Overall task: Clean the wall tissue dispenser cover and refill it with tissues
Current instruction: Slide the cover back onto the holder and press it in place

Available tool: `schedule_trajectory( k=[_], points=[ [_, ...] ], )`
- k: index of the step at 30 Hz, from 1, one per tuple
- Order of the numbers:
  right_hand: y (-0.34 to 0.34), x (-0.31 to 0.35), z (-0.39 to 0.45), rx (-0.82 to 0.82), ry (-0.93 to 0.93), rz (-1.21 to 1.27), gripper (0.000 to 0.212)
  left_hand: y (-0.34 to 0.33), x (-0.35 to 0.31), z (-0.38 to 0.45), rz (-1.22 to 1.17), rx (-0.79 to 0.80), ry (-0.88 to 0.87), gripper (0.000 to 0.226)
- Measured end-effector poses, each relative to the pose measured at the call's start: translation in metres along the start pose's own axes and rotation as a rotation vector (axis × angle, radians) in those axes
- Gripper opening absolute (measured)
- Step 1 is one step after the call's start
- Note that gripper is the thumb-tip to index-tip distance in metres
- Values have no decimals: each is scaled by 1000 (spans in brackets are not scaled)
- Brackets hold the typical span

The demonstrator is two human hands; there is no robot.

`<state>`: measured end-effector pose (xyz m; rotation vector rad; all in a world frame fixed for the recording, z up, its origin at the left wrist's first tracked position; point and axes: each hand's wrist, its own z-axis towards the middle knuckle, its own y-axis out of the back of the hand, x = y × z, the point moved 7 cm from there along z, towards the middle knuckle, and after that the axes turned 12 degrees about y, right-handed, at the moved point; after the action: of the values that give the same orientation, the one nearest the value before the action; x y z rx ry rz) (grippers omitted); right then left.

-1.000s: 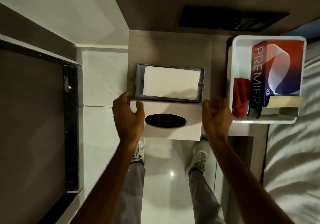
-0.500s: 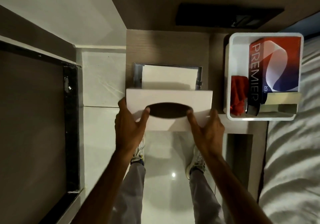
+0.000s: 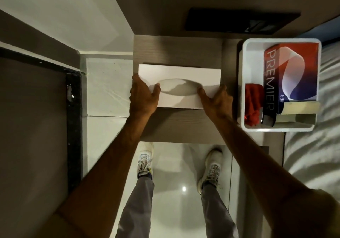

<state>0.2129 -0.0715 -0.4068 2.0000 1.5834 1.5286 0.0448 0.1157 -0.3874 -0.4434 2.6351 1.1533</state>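
Note:
The white dispenser cover [image 3: 179,73] lies flat against the wooden wall panel [image 3: 178,48], fully covering the recess. White tissue shows through its oval slot [image 3: 179,87]. My left hand [image 3: 142,97] grips the cover's lower left corner, thumb at the slot's left end. My right hand [image 3: 217,100] grips the lower right corner, thumb at the slot's right end. The metal frame and tissue stack behind the cover are hidden.
A white tray [image 3: 244,127] at the right holds a red and blue PREMIER tissue box [image 3: 292,72], a red cloth [image 3: 253,101] and a pale sponge [image 3: 301,108]. A bed [image 3: 312,164] lies right of it. A dark-framed door [image 3: 73,127] stands at the left.
The cover hung open below the frame with the tissue stack exposed. Both hands took its lower corners and swung it up until it sits flat over the recess.

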Motion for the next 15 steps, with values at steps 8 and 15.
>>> schedule_trajectory(
  k=[8, 15],
  points=[
    [-3, -3, 1, -10, -20, 39, 78, -5, 2, 9, -46, 32, -5, 78],
    [-2, -5, -1, -17, -18, 67, 82, -5, 6, 8, -145, 64, -32, 81]
  ],
)
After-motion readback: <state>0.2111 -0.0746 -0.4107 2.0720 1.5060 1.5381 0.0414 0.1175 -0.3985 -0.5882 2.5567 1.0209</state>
